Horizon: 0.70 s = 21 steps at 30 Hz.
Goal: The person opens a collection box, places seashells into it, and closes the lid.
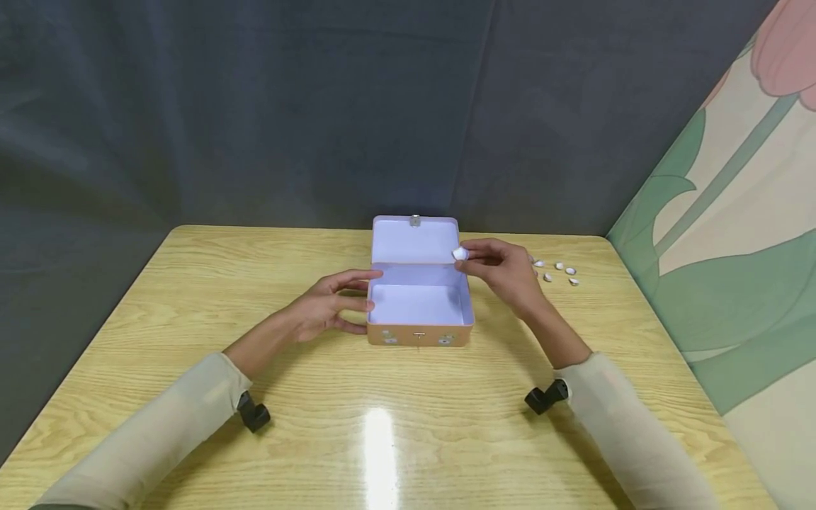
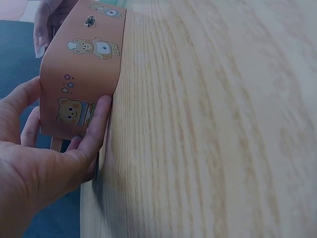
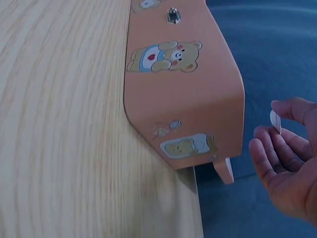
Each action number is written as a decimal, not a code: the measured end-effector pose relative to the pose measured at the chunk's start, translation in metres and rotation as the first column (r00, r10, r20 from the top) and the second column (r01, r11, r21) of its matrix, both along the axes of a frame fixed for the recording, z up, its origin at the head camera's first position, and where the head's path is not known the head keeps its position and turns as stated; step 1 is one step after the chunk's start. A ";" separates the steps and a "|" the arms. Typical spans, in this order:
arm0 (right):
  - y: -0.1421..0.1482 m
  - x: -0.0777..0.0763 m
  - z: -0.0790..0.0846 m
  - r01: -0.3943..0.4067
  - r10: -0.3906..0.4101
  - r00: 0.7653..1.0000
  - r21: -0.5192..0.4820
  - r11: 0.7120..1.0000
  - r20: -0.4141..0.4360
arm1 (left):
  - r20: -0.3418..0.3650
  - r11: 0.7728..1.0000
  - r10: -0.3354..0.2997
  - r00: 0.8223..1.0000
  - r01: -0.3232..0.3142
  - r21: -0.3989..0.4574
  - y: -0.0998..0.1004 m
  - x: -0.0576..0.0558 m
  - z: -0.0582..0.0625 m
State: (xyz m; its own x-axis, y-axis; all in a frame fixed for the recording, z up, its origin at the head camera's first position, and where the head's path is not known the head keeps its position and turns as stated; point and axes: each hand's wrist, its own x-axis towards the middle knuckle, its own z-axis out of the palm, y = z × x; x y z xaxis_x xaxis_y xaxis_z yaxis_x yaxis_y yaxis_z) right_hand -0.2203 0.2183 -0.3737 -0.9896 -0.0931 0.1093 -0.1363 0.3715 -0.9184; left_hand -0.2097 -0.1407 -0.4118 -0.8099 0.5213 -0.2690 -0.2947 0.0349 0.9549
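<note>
**On the table [image 1: 306, 425]: open box [image 1: 398, 338], one shell [image 1: 459, 253] in a pinch**

Head view. From my remote station I note the box standing towards the table's far side, its lid [image 1: 414, 241] raised behind it and no contents visible inside. The left hand [image 1: 325, 306] is spread at the box's left end, fingers touching wall and rim without closing round anything. The right hand [image 1: 506, 275] pinches the shell between thumb and fingertip, beside the lid's right edge. Several small shells [image 1: 570, 270] lie on the table past that hand, right of the box.

Left wrist view. I find the fingers apart and fairly straight against the end wall, one tip low, near the table. The front carries bear pictures [image 2: 85, 47] and a metal catch [image 2: 89, 22]. My judgement: light bracing suits this work; it should stay even, so that the box neither slides nor tips.

Right wrist view. I see the shell nearly edge-on at the fingertips, clear of the box; the other fingers bend loosely. Whether it is above the opening I cannot tell. I would advise gentle pressure, since the shell looks thin, a path that avoids lid and rim, and, for any setting down, a low release rather than a drop.
</note>
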 end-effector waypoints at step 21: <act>-0.042 -0.002 -0.005 -0.093 0.093 0.996 -0.001 0.996 0.015 | -0.004 1.000 0.004 1.000 -0.004 -0.004 0.001 -0.001 -0.001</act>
